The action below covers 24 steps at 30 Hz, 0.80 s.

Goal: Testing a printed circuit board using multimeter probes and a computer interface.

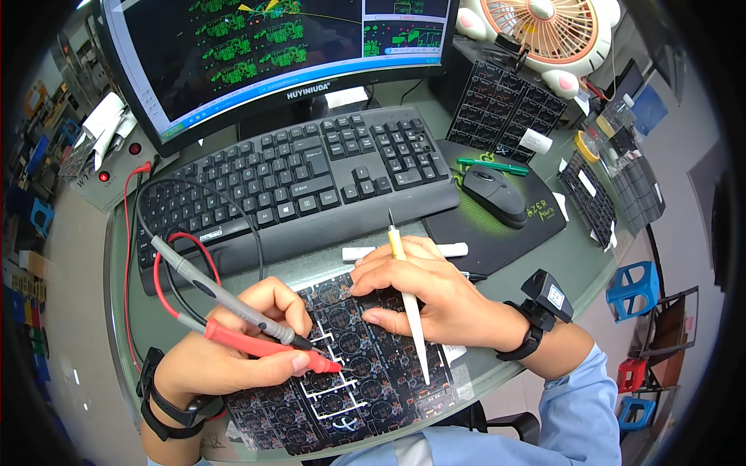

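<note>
Before me lies a black printed circuit board (379, 388) with rows of round outlines and white marks. My left hand (214, 357) is closed around two test probes, a grey one (225, 289) and a red one (260, 342); their tips meet the board or hover just over it, I cannot tell which. My right hand (423, 289) rests at the board's upper edge, its fingers pinching a slim white-and-yellow pen-like tool (413, 330). The tool's thin dark point is up toward the keyboard, its white end down over the board. Both wrists wear black straps.
Behind the board stands a black keyboard (295, 182), with a monitor (272, 46) beyond it. A mouse (494, 194) and green pen (493, 166) lie on a mouse pad (497, 245). Probe leads run to a grey box (116, 175). More boards (505, 105) lean near a fan (544, 35).
</note>
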Motion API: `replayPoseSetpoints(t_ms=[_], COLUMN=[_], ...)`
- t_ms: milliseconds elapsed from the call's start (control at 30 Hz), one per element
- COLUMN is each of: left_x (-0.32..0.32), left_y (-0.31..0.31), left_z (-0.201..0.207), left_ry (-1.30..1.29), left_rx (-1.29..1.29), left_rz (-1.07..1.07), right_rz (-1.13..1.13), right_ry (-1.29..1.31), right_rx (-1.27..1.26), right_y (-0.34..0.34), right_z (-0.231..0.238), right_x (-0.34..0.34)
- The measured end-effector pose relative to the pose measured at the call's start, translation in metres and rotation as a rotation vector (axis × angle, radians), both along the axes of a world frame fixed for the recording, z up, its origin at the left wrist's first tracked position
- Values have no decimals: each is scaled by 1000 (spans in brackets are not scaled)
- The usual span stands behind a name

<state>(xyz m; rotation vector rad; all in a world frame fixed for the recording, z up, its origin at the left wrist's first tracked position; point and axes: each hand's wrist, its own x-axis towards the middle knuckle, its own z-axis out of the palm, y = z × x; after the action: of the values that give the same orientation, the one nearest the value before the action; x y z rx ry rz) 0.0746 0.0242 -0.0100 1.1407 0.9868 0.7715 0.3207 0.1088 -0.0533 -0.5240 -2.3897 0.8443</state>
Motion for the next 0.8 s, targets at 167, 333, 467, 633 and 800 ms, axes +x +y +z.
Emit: replayPoseSetpoints(t_ms=[167, 333, 467, 633, 800], left_x=[0, 0, -1, 0, -2], left_y=[0, 0, 0, 0, 2], left_z=[-3, -1, 0, 1, -1], left_ry=[-9, 10, 16, -4, 27], left_rx=[18, 0, -11, -2, 11], left_rz=[12, 9, 8, 1, -3], right_rz=[2, 6, 7, 14, 18], right_ry=[11, 10, 13, 9, 8], right_rx=[10, 11, 10, 9, 6], right_y=[1, 0, 1, 1, 1], right_z=[0, 1, 0, 1, 0], right_x=[0, 0, -1, -1, -1])
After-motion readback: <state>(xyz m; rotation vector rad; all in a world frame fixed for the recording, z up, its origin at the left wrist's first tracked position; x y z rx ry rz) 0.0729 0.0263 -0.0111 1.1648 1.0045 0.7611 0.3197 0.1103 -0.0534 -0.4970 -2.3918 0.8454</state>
